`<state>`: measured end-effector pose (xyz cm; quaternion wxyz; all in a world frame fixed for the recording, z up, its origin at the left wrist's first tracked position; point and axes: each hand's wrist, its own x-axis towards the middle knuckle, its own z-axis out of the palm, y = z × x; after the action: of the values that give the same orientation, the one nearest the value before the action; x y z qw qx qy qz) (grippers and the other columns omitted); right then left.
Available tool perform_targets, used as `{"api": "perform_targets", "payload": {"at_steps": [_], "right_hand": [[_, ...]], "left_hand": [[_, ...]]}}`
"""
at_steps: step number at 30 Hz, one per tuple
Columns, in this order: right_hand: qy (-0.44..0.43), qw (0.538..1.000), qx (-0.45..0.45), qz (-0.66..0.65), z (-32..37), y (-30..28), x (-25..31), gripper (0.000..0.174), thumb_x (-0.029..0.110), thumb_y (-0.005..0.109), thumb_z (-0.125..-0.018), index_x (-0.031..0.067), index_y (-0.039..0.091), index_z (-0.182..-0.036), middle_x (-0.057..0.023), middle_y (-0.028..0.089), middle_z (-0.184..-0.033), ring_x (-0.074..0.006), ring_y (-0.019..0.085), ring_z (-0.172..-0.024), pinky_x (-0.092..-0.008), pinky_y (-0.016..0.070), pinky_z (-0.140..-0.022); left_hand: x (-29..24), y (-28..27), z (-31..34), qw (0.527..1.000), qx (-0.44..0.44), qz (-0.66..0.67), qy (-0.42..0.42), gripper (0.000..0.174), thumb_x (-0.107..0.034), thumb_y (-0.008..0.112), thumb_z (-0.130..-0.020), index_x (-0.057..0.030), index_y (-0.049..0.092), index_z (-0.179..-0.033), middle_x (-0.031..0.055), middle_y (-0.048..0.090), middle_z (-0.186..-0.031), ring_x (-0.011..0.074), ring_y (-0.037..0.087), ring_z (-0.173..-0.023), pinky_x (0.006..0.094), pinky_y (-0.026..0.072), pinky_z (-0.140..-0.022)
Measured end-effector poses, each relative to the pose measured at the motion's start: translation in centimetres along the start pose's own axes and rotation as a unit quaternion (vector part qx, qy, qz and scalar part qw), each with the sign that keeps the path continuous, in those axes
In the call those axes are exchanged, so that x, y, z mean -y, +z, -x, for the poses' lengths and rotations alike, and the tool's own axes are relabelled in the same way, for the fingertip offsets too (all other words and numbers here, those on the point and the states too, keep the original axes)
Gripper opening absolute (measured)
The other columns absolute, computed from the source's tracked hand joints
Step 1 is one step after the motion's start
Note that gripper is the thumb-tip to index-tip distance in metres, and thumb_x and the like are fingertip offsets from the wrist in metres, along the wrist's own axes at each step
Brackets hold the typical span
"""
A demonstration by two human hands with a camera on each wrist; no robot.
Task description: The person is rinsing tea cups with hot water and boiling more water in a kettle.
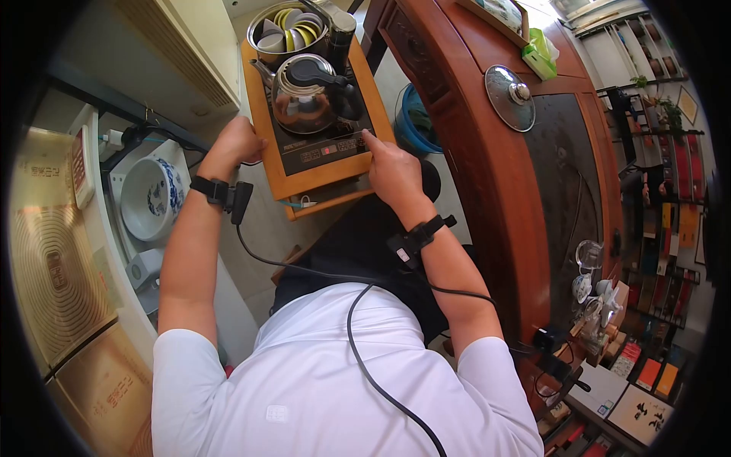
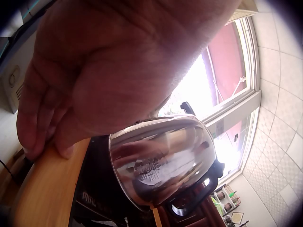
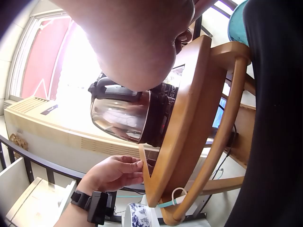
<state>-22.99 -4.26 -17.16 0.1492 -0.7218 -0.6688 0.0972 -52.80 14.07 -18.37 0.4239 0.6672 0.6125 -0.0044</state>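
Observation:
A wooden tea cart (image 1: 282,186) with an induction cooktop (image 1: 293,162) set in its top stands before me. The cooktop's small display glows red. On it sits a steel kettle (image 1: 301,107) with a black handle and lid. My left hand (image 1: 236,143) pinches the cart's left edge, thumb on top and fingers at the side, as the left wrist view shows. My right hand (image 1: 396,177) holds the opposite edge, its thumb reaching over the cooktop's front corner; its fingers are partly hidden in the right wrist view (image 3: 182,40).
Behind the kettle is a steel pot (image 1: 259,38) of cups and bowls. A blue bin (image 1: 415,118) stands right of the cart, by a large wooden table (image 1: 487,183) with a glass lid (image 1: 510,97). A patterned basin (image 1: 152,199) lies left. Black cables (image 1: 358,320) cross my shirt.

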Motion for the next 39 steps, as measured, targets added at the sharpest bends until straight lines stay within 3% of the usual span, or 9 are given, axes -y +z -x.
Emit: {"api": "perform_targets", "payload": {"at_steps": [3,15,17,21,28,31,37,39], "right_hand": [[-0.019,0.998,0.046,0.043,0.6,0.9,-0.5,0.05,0.007,0.06,-0.097,0.0157,0.068,-0.146,-0.013,0.076,-0.102,-0.0352,0.075,-0.093,-0.048,0.0607,-0.079],[-0.024,1.0,-0.012,0.008,-0.1,0.5,0.1,0.054,0.005,0.062,-0.093,0.0149,0.068,-0.146,-0.0119,0.075,-0.097,-0.0347,0.075,-0.091,-0.047,0.0609,-0.078],[-0.067,0.998,-0.005,-0.004,-0.1,0.7,1.0,0.054,0.006,0.061,-0.093,0.0137,0.067,-0.146,-0.012,0.075,-0.098,-0.0339,0.075,-0.092,-0.0466,0.0605,-0.079],[-0.109,0.991,0.083,0.005,0.1,1.4,4.2,0.058,0.007,0.062,-0.092,0.0138,0.065,-0.15,-0.0119,0.075,-0.099,-0.0323,0.076,-0.091,-0.0449,0.0603,-0.079],[-0.119,0.986,0.111,0.048,-0.5,1.9,6.3,0.056,0.009,0.063,-0.093,0.0095,0.065,-0.149,-0.0124,0.076,-0.099,-0.0298,0.077,-0.09,-0.0426,0.0608,-0.076],[-0.14,0.988,0.054,0.037,-0.7,1.8,6.4,0.055,0.009,0.062,-0.094,0.01,0.066,-0.149,-0.0136,0.077,-0.101,-0.0287,0.078,-0.09,-0.0414,0.0611,-0.074],[-0.111,0.988,0.101,0.043,-0.7,2.9,5.9,0.062,0.006,0.067,-0.089,0.0142,0.065,-0.15,-0.0124,0.077,-0.102,-0.0314,0.077,-0.094,-0.0443,0.0605,-0.08],[-0.113,0.993,0.039,0.022,-0.4,2.0,5.5,0.058,0.008,0.064,-0.092,0.013,0.065,-0.15,-0.0113,0.076,-0.099,-0.031,0.077,-0.09,-0.0437,0.0606,-0.078]], "left_hand": [[-0.3,-0.1,0.4,1.0,0.005,0.013,-0.004,0.016,-0.005,0.077,-0.098,0.0105,0.077,-0.099,0.0126,0.079,-0.083,0.0186,0.078,-0.071,0.0312,0.0623,-0.062],[-0.1,0.0,0.6,1.0,0.0,0.027,0.014,0.016,-0.006,0.077,-0.097,0.0104,0.077,-0.096,0.0123,0.078,-0.08,0.0184,0.077,-0.069,0.0315,0.0617,-0.06],[-0.1,-0.2,0.6,0.999,-0.002,0.034,0.016,0.016,-0.006,0.076,-0.097,0.0104,0.077,-0.096,0.0122,0.078,-0.08,0.0183,0.077,-0.069,0.0312,0.0616,-0.06],[0.3,-0.2,0.2,1.0,0.008,0.02,0.014,0.016,-0.005,0.076,-0.097,0.0106,0.076,-0.096,0.0123,0.078,-0.08,0.0182,0.077,-0.069,0.0308,0.0615,-0.061],[0.2,-0.1,0.0,0.999,0.013,0.034,-0.002,0.016,-0.004,0.077,-0.097,0.0111,0.076,-0.099,0.0126,0.077,-0.081,0.018,0.076,-0.067,0.0308,0.0605,-0.06],[0.0,-0.2,0.2,1.0,0.015,0.016,0.0,0.016,-0.004,0.077,-0.097,0.0114,0.076,-0.1,0.0128,0.077,-0.081,0.0183,0.076,-0.067,0.0312,0.0607,-0.06],[0.2,-0.1,0.0,1.0,0.015,0.016,0.004,0.017,-0.005,0.077,-0.098,0.0112,0.076,-0.099,0.0129,0.078,-0.081,0.0182,0.076,-0.068,0.0316,0.0609,-0.06],[0.1,0.1,0.3,1.0,0.002,0.0,0.014,0.017,-0.006,0.077,-0.098,0.0112,0.076,-0.099,0.0126,0.078,-0.081,0.0181,0.076,-0.068,0.0313,0.0608,-0.06]]}}
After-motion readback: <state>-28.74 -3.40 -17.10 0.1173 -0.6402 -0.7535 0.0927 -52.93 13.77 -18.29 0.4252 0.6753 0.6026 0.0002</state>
